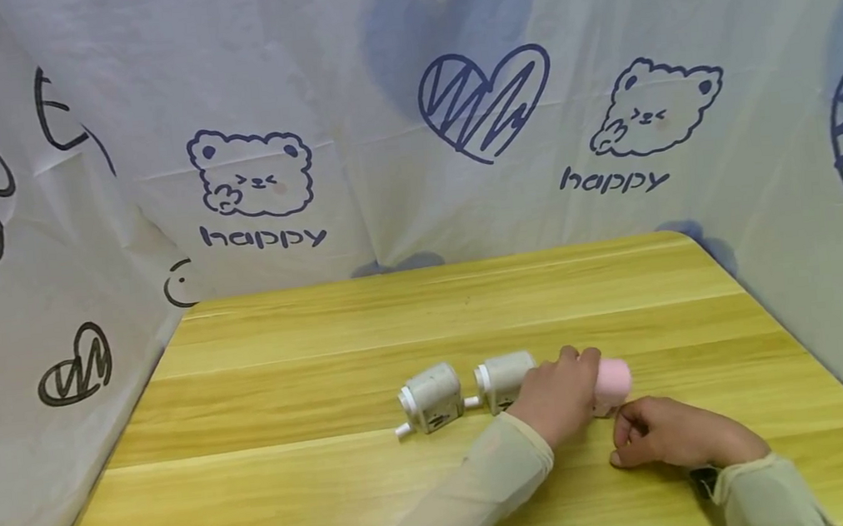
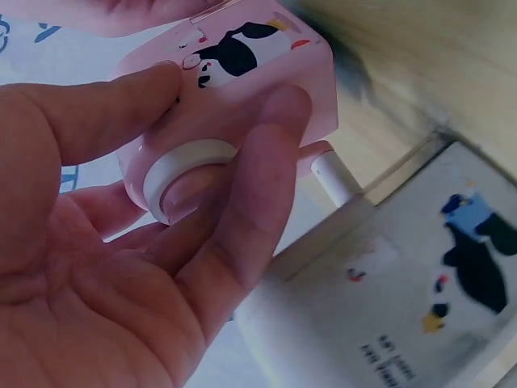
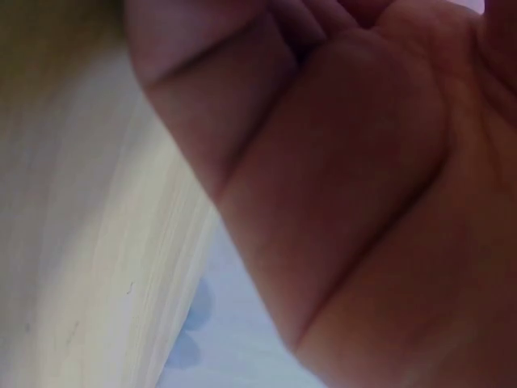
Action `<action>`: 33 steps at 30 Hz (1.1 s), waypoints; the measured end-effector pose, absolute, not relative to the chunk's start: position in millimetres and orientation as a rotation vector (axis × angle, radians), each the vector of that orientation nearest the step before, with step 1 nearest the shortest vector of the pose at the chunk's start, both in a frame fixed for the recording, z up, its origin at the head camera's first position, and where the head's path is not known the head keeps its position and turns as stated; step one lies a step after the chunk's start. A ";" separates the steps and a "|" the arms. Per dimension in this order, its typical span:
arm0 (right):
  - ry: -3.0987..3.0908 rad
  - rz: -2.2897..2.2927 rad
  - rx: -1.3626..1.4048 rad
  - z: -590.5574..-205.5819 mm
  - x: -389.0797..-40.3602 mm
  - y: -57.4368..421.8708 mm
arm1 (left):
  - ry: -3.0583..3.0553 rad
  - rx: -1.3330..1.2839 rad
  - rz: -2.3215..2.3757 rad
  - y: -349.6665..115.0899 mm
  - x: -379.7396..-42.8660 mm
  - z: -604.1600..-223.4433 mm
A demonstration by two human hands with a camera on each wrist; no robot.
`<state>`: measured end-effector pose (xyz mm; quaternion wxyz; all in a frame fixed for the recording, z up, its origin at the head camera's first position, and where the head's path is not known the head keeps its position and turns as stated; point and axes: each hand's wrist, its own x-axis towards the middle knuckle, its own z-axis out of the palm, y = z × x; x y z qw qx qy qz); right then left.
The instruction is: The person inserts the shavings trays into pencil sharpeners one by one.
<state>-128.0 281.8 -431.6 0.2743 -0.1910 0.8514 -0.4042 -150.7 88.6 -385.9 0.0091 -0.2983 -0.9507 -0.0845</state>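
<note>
My left hand (image 1: pixel 563 397) holds a pink hand-crank pencil sharpener (image 1: pixel 614 380), its thumb and fingers around the front end. In the left wrist view the pink sharpener (image 2: pixel 311 77) shows a black-and-white animal picture, a white front ring and a white crank knob (image 2: pixel 335 178). Close beside it, my right hand (image 1: pixel 680 432) has loosely curled fingers, with nothing visible in them. A grey-white sharpener (image 1: pixel 507 377) stands directly left of the pink one, partly behind the left hand. Further left is a second grey-white sharpener (image 1: pixel 436 397) with its crank knob (image 1: pixel 403 430) forward.
The sharpeners stand in a row on a yellow wood-grain table (image 1: pixel 290 391). A white cloth (image 1: pixel 384 174) printed with hearts and bears hangs behind the table and along both sides. Something small and black (image 1: pixel 704 480) sits at the right cuff.
</note>
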 end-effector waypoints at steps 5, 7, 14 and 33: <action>2.274 -1.101 -0.487 -431.7 -127.8 282.8 | -3.049 -0.903 -0.332 90.9 -155.7 -388.5; 2.277 -1.100 -0.487 -431.7 -127.8 282.7 | -3.056 -0.898 -0.351 91.4 -156.7 -389.2; 2.278 -1.095 -0.490 -430.6 -127.5 282.3 | -3.019 -0.926 -0.341 90.0 -158.3 -393.1; 2.329 -1.048 -0.491 -429.0 -126.2 280.1 | -2.969 -0.824 -0.443 80.6 -148.3 -400.3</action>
